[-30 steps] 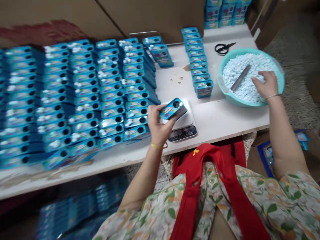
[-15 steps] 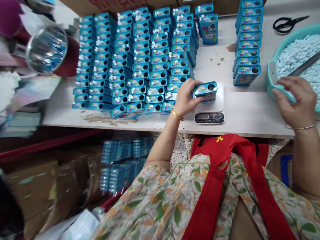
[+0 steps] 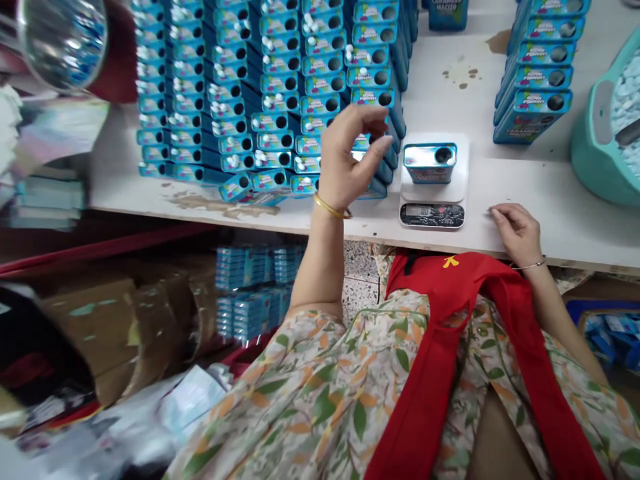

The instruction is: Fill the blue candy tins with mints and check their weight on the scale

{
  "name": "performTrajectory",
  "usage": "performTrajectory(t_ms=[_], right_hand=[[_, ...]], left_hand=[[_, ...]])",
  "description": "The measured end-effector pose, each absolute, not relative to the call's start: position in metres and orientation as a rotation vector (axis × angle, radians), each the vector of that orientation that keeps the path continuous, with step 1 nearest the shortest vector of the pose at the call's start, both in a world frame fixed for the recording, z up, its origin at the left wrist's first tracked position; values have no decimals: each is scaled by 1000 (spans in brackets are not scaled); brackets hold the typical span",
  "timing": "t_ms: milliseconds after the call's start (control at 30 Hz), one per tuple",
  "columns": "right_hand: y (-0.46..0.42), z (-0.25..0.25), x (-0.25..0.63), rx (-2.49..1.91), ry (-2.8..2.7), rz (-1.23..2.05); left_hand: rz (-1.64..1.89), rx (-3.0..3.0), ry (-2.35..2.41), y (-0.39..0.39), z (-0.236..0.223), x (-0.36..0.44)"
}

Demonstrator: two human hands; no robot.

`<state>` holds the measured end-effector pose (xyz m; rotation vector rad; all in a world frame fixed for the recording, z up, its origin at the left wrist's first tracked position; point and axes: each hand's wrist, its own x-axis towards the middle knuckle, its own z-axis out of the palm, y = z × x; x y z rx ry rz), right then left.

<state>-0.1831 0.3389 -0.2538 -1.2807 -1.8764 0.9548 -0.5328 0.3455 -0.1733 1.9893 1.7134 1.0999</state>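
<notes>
A blue candy tin (image 3: 430, 175) with a round hole in its top stands upright on a small white kitchen scale (image 3: 460, 180). To the left of the scale is my left hand (image 3: 347, 157), empty, its thumb and fingers curved apart above the nearest tins. My right hand (image 3: 521, 233) is low over the table's front edge, to the right of the scale. Its fingertips are pinched together, and what is between them, if anything, is too small to make out. Rows of similar blue tins (image 3: 280, 83) fill the left side, many with white pellets on their tops.
Another column of tins (image 3: 533, 123) stands behind and right of the scale. At the far right is a teal basin (image 3: 590, 127) of pale blue pellets with a metal scoop in it. A shiny metal bowl (image 3: 30, 40) sits at the upper left. Below are cardboard boxes (image 3: 100, 320).
My left hand has let go of the tin, now on the scale, and moved left. My right hand has come from the basin's rim towards the table's front edge. The view has shifted.
</notes>
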Motion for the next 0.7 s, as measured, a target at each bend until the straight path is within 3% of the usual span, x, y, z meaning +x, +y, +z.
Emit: performTrajectory(t_ms=[467, 700], right_hand=[[337, -280, -174, -1411, -1618, 1152], [337, -281, -172, -1409, -1588, 1175]], left_hand=[[1191, 2168, 1704, 341, -169, -522], [760, 2594, 1445, 349, -166, -493]])
